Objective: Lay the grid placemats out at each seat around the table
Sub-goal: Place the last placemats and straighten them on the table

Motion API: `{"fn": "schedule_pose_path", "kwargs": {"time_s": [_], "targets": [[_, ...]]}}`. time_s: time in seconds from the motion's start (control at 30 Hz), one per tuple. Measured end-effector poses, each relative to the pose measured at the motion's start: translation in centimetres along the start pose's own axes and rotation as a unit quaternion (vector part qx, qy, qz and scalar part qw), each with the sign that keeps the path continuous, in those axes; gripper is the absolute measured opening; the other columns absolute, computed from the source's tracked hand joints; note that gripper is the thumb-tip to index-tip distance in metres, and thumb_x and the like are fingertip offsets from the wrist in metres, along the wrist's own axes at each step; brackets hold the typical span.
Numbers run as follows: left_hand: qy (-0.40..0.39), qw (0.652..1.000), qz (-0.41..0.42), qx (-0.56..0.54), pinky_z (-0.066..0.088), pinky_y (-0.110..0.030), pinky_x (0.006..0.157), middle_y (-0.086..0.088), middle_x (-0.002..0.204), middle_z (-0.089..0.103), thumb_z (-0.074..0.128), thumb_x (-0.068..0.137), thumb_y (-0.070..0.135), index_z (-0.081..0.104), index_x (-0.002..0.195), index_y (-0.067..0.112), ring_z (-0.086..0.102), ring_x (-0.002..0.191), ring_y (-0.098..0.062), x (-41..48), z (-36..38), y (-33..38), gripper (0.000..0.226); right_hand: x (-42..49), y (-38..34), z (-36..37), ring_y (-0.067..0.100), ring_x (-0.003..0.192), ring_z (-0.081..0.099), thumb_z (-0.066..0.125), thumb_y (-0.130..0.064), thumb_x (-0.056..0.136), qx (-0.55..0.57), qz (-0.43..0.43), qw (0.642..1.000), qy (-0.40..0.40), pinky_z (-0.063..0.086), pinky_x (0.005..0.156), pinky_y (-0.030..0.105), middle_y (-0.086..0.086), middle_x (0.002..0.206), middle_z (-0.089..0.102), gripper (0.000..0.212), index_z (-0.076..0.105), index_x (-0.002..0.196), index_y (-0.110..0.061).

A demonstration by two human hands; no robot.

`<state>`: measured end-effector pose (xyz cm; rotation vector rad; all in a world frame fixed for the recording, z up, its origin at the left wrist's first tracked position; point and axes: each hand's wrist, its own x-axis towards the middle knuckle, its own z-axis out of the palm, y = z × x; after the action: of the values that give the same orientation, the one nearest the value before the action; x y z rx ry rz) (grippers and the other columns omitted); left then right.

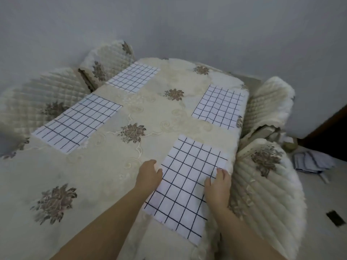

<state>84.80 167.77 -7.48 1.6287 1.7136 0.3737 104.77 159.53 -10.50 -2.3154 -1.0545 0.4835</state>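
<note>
Relaxed, gripping nothing: left hand [149, 173] at placemat [187, 181] edge, right hand [218, 182] pressing on top, likely squaring it to chair [262, 184] just right.

Home dining room: surface [169, 113] under embroidered floral cloth, quilted chair covers [47, 98], placemats [187, 184] at seats, plain wall [169, 25].

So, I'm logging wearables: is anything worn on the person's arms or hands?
Nothing visible. Both forearms are bare to the frame edge, no sleeves. The left hand and right hand show no gloves, rings, watch or bracelet.
</note>
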Motion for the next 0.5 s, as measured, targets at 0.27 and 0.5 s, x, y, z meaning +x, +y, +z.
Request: {"fn": "schedule_pose_path", "kwargs": {"time_s": [0.27,0.5], "targets": [[-0.058,0.998,-0.011,0.030,0.039,-0.028,0.091,-0.017,0.128,0.056,0.054,0.090,0.016,0.047,0.134,-0.002,0.053,0.116,-0.029,4.1,-0.7,0.1,0.048,-2.8,1.2,0.1,0.033,0.104,0.053,0.057,-0.008,0.088,0.111,0.166,0.978,0.056,0.044,0.089,0.036,0.020,0.120,0.052,0.043,0.049,0.129,0.003],[-0.113,0.992,-0.043,-0.045,0.040,-0.030,0.058,-0.012,0.060,0.049,0.057,0.078,0.002,0.056,0.060,0.010,0.045,0.060,-0.022,6.9,-0.8,1.0,0.020,-2.7,1.4,-0.3,0.033,0.089,0.063,0.058,-0.005,0.082,0.183,0.297,0.935,0.064,0.044,0.071,0.028,0.021,0.096,0.068,0.016,0.066,0.095,0.001]]}}
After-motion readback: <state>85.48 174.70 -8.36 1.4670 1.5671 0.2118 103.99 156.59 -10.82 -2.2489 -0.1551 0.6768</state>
